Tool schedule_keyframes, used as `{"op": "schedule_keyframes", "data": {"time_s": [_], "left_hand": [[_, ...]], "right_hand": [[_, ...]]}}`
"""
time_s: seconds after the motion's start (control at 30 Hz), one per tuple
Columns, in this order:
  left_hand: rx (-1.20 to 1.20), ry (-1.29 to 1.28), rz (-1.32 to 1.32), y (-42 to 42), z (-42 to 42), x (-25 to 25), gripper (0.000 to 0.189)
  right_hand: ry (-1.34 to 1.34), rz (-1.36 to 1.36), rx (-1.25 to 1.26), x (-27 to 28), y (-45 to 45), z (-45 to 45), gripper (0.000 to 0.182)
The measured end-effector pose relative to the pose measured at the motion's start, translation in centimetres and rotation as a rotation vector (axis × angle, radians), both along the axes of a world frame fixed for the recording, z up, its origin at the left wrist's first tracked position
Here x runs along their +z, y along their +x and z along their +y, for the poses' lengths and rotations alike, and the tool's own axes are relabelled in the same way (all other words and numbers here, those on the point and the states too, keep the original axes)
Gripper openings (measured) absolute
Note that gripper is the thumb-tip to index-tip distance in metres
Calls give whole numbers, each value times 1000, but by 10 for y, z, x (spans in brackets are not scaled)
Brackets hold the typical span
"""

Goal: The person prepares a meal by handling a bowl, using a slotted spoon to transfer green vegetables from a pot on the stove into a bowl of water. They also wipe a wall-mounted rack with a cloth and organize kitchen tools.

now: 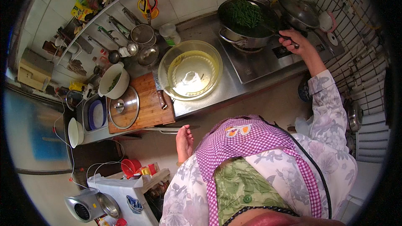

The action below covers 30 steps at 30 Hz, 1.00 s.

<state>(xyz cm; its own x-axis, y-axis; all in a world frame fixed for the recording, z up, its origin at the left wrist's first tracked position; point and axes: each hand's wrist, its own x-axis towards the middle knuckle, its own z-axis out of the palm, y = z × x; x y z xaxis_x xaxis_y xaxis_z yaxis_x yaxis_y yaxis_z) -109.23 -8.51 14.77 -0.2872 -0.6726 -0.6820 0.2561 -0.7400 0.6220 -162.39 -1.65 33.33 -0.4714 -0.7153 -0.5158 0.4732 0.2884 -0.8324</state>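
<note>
My right hand (292, 42) grips the black handle of a cooking utensil (274, 32) that reaches into a steel pot (249, 42) with loop handles. A heap of long thin green vegetables (246, 13), probably green beans, sits in the dark interior of the pot. The utensil's head cannot be made out. The pot stands on a steel gas stove (251, 66). My left hand (185, 139) hangs in front of the counter, near its edge, with loosely curled fingers and nothing visible in it.
Left of the stove stands a translucent basin (191, 72) of yellowish water. A knife (160, 95) and a glass lid (124, 108) lie on a wooden board (150, 100). A white bowl (114, 81) holds greens. A lidded pan (298, 11) sits at the back right.
</note>
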Motion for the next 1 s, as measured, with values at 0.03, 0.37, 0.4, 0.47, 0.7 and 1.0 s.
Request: {"op": "schedule_keyframes", "data": {"time_s": [0.03,0.37,0.4,0.47,0.7,1.0], "left_hand": [[-4,1,2,1,-1,0,19],[35,1,13,14,-2,-13,20],[33,2,11,14,-2,-14,20],[30,-1,14,17,-2,-15,21],[42,15,31,26,-2,-12,20],[57,9,37,38,0,-7,19]], "right_hand": [[-6,-14,-4,-2,-1,1,19],[-70,37,34,17,46,0,16],[-73,50,58,24,57,-3,15],[-116,67,144,22,71,-11,14],[-8,285,394,-27,135,-34,59],[-3,1452,690,-107,171,-37,60]]}}
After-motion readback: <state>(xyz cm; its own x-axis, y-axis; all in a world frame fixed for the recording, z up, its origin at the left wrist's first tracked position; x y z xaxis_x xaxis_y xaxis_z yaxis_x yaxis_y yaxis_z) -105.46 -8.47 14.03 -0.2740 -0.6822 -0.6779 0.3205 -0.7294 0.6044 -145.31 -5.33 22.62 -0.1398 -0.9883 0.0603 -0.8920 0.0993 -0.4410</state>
